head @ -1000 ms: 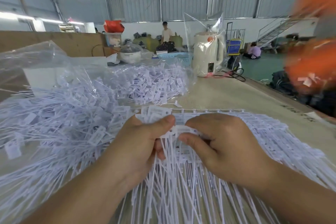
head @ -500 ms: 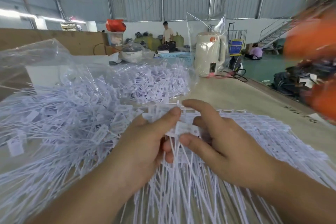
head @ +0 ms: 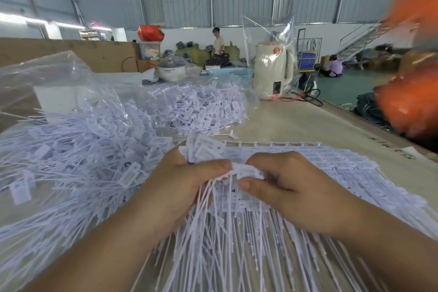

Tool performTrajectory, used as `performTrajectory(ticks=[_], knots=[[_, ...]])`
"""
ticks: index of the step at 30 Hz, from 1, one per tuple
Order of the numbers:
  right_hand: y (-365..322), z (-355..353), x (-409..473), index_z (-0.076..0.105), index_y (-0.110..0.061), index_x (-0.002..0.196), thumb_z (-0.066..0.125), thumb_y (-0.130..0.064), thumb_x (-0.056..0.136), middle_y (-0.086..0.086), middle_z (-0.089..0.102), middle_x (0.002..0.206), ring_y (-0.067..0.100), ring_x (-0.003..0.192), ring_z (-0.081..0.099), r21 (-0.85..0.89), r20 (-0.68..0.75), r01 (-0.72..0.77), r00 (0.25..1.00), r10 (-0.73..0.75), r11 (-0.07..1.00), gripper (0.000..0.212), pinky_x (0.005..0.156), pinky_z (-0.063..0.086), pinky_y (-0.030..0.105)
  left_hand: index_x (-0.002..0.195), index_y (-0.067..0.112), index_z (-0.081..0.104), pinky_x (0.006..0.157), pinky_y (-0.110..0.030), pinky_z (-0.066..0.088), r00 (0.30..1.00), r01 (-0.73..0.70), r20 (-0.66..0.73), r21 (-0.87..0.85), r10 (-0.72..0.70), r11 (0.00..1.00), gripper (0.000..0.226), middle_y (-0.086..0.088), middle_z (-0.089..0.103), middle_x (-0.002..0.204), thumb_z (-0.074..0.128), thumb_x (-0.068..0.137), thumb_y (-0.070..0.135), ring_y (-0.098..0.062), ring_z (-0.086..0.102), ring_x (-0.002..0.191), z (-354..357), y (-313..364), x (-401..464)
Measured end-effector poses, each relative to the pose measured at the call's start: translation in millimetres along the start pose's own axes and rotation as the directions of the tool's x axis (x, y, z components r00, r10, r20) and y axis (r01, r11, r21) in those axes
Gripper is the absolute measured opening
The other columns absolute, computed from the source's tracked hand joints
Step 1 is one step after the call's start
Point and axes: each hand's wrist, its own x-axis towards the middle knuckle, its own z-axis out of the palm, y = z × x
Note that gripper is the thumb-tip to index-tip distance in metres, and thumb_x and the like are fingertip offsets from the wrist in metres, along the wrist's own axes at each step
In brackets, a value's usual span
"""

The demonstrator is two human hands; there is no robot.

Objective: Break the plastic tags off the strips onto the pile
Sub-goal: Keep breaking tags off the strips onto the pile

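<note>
Warehouse table [head: 308,125]; clear bag [head: 59,78] holds loose tags [head: 194,106]; both hands pinch strips [head: 320,168].

Corrugated metal walls [head: 180,5] – grey, green floor [head: 350,87], metal staircase [head: 360,40] at right, wooden tabletop [head: 296,123]

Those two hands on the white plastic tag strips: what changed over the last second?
The left hand has gathered a taller bunch of broken-off white plastic tags, now fanned above its thumb. The right hand has shifted its pinch on the white tag strip and keeps hold. The loose pile of tags at left and the cream electric kettle stayed put.
</note>
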Motion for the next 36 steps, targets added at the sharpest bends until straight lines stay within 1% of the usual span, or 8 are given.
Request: performTrajectory(ticks=[4, 8, 16, 19, 24, 27, 30, 36], knots=[[-2.0, 1.2, 1.0, 0.046, -0.053, 0.071, 0.054, -0.040, 0.097, -0.013, 0.049, 0.059, 0.008, 0.050, 0.045, -0.009, 0.040, -0.015, 0.999, 0.015, 1.000, 0.030, 0.048, 0.030, 0.020, 0.098, 0.020, 0.077, 0.083, -0.053, 0.055, 0.998, 0.056, 0.028, 0.117, -0.059, 0.992, 0.030, -0.012, 0.076, 0.096, 0.079, 0.068, 0.016, -0.035, 0.072, 0.089, 0.8, -2.6, -0.5], [-0.6, 2.6, -0.4, 0.046, -0.037, 0.070, 0.055, -0.041, 0.095, -0.011, 0.047, 0.055, 0.008, 0.046, 0.043, 0.029, 0.021, -0.039, 0.999, 0.039, 0.999, 0.028, 0.046, 0.029, 0.021, 0.082, 0.022, 0.079, 0.046, -0.022, 0.046, 0.998, 0.054, 0.023, 0.067, -0.055, 0.996, 0.019, -0.004, 0.073, 0.073, 0.076, 0.064, 0.021, -0.013, 0.062, 0.051, 2.1, -3.0, -0.3], [-8.3, 8.9, 2.9, 0.030, -0.039, 0.059, 0.060, -0.036, 0.091, -0.015, 0.031, 0.052, 0.003, 0.049, 0.036, -0.227, -0.277, 0.013, 0.958, -0.077, 0.974, 0.044, 0.047, 0.022, 0.022, 0.076, 0.014, 0.079, 0.045, -0.025, 0.045, 0.998, 0.046, -0.029, -0.048, -0.048, 0.998, 0.016, -0.010, 0.070, 0.067, 0.069, 0.066, 0.022, -0.016, 0.060, 0.049, 7.1, 3.7, -1.8], [-12.9, 10.0, 0.4, 0.051, -0.021, 0.062, 0.060, -0.030, 0.092, -0.012, 0.034, 0.059, 0.009, 0.052, 0.035, -0.357, -0.364, 0.085, 0.904, -0.223, 0.930, 0.033, 0.047, 0.030, 0.028, 0.069, 0.014, 0.078, 0.038, -0.021, 0.041, 0.994, 0.094, -0.039, -0.095, -0.098, 0.991, 0.012, 0.000, 0.058, 0.050, 0.071, 0.065, 0.024, -0.011, 0.047, 0.038, 9.3, 4.6, -2.9], [-18.0, 6.1, -2.0, 0.065, -0.005, 0.073, 0.058, -0.019, 0.094, 0.000, 0.047, 0.062, 0.018, 0.056, 0.042, -0.385, -0.498, 0.163, 0.792, -0.353, 0.908, 0.026, 0.050, 0.036, 0.030, 0.076, 0.005, 0.077, 0.071, -0.038, 0.045, 0.953, 0.235, -0.125, -0.261, -0.274, 0.936, 0.021, -0.009, 0.064, 0.070, 0.069, 0.074, 0.024, -0.016, 0.048, 0.052, -14.4, 1.1, 10.8], [-21.6, 1.1, -1.9, 0.067, -0.010, 0.104, 0.053, -0.032, 0.095, -0.012, 0.050, 0.070, 0.006, 0.061, 0.047, -0.262, -0.412, 0.151, 0.876, -0.253, 0.953, 0.028, 0.056, 0.039, 0.021, 0.079, 0.002, 0.075, 0.052, -0.031, 0.050, 0.957, 0.174, -0.201, -0.189, -0.211, 0.966, 0.022, -0.008, 0.067, 0.062, 0.066, 0.082, 0.021, -0.018, 0.055, 0.048, -18.5, 0.9, 13.9], [-20.4, 5.8, -0.1, 0.044, -0.020, 0.140, 0.047, -0.051, 0.096, -0.025, 0.040, 0.063, -0.004, 0.056, 0.046, -0.206, -0.227, 0.053, 0.969, -0.101, 0.977, 0.054, 0.053, 0.036, 0.014, 0.077, 0.011, 0.078, 0.039, -0.025, 0.046, 0.996, 0.067, -0.046, -0.075, -0.070, 0.995, 0.012, -0.011, 0.071, 0.066, 0.074, 0.076, 0.022, -0.018, 0.062, 0.045, -2.1, -0.7, 7.2], [-12.1, 15.5, -0.6, 0.007, -0.038, 0.148, 0.031, -0.063, 0.090, -0.016, 0.058, 0.077, 0.006, 0.074, 0.058, -0.142, -0.093, 0.044, 0.994, -0.058, 0.989, 0.067, 0.065, 0.048, 0.028, 0.090, 0.018, 0.075, 0.041, -0.025, 0.045, 0.999, 0.039, 0.038, 0.007, -0.039, 0.999, 0.032, -0.012, 0.073, 0.079, 0.071, 0.072, 0.044, -0.017, 0.062, 0.053, 5.3, -6.6, 1.5]])
